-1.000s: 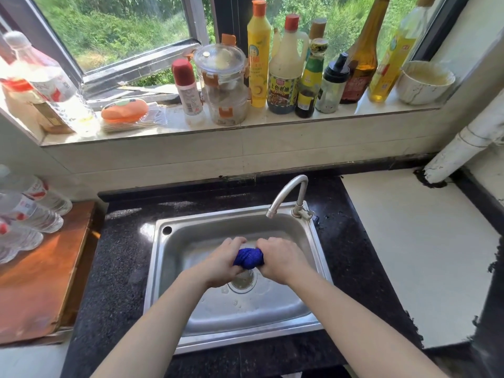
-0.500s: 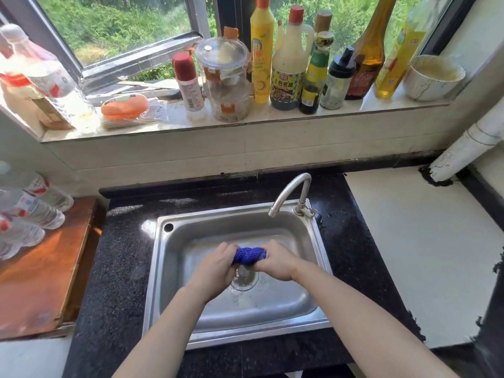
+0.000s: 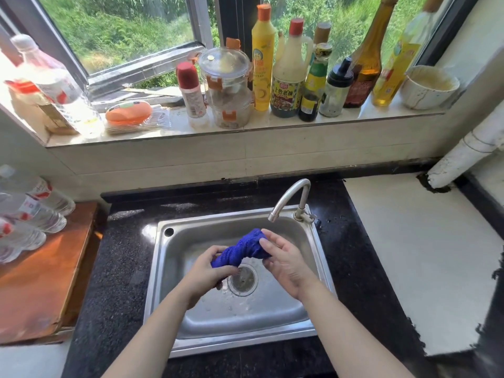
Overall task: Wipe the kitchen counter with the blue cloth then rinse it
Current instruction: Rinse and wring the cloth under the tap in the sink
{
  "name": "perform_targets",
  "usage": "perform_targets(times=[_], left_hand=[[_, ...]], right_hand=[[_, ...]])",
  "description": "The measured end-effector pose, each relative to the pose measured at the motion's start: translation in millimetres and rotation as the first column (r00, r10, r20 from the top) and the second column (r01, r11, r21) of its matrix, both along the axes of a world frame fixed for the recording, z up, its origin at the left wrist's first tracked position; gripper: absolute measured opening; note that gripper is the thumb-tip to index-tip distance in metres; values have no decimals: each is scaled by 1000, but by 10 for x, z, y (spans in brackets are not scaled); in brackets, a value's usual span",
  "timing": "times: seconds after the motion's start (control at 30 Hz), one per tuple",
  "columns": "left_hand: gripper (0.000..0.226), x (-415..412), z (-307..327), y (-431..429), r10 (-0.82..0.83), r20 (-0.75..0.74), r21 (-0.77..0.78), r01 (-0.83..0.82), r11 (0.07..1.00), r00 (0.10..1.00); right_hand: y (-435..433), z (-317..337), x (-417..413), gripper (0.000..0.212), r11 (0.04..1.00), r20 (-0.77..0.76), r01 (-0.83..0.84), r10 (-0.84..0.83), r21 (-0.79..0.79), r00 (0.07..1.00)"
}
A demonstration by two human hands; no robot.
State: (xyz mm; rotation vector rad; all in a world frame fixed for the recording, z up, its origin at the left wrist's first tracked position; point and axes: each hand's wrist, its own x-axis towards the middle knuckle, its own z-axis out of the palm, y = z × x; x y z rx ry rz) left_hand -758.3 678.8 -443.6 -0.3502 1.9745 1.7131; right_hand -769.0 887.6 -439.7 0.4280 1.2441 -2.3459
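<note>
Over the sink (image 3: 245, 320) the twisted blue cloth (image 3: 240, 249) slants from left grip (image 3: 207, 274), clenched on its near end, to right grip (image 3: 283, 260), pinching its far end.

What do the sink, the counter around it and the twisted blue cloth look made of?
Sink: brushed stainless steel, by its grey sheen and soft reflections. Counter: dark speckled stone, probably polished granite, as it glints. Blue cloth: soft ribbed fabric, maybe microfibre; it twists like a rope between the left hand and right hand.
</note>
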Motion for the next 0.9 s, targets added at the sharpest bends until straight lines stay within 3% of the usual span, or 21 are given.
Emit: perform_targets(times=[0.1,0.23,0.3,0.43,0.6,0.67,0.77,0.83,0.9], left_hand=[[41,-9,52,148,176,113,145,-191,971,978],[19,-17,36,335,336,74,74,-341,937,939],[25,-7,-7,403,397,72,130,-404,906,915],[61,-19,-25,452,485,213,281,-529,801,848],[42,-5,-8,445,484,326,372,-581,724,812],[24,-16,-6,414,455,384,306,-575,758,804],[31,-63,39,396,427,438,262,-566,781,791],[32,-112,100,445,483,463,272,-638,720,743],[14,-161,183,532,588,453,236,-726,645,670]], right_hand=[[-117,17,25,37,994,40,108,-108,-1,993],[-207,-22,5,35,965,85,248,-255,86,963],[-236,-8,-25,29,941,116,333,-337,50,934],[-258,8,-69,21,884,179,464,-447,-63,876],[-264,14,-41,26,867,173,483,-460,-127,871],[-280,14,-27,23,885,137,458,-445,-81,885],[-314,4,-17,25,893,99,449,-449,26,888],[-355,18,-20,34,897,86,426,-436,117,896],[-431,7,2,40,895,108,396,-423,207,900]])
